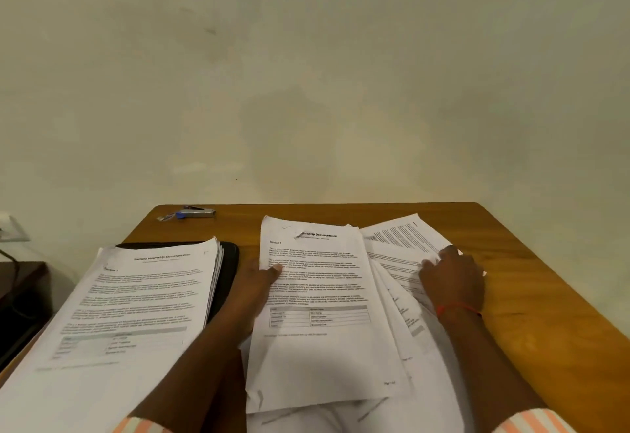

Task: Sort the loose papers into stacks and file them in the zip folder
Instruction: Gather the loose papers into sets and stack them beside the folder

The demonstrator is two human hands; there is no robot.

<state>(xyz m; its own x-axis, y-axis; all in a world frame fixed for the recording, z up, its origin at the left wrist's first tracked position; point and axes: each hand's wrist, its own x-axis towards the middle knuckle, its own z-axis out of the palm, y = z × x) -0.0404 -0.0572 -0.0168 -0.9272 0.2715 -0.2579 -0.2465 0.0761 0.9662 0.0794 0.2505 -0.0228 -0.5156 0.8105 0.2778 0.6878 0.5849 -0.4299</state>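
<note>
A neat stack of printed papers (136, 299) lies at the left, partly on top of a black zip folder (229, 269). A printed sheet headed "Internship Documentation" (320, 313) lies in the middle on a loose pile of papers (399, 262) that fans out to the right. My left hand (259, 279) holds that sheet at its left edge, thumb on top. My right hand (450, 279) rests on the fanned papers, its fingers curled over their edges; a red thread is round the wrist.
The wooden table (531, 296) stands against a pale wall. A stapler (199, 211) and a small blue item (179, 216) lie at the table's back left. A dark side table (20, 282) stands left of the table.
</note>
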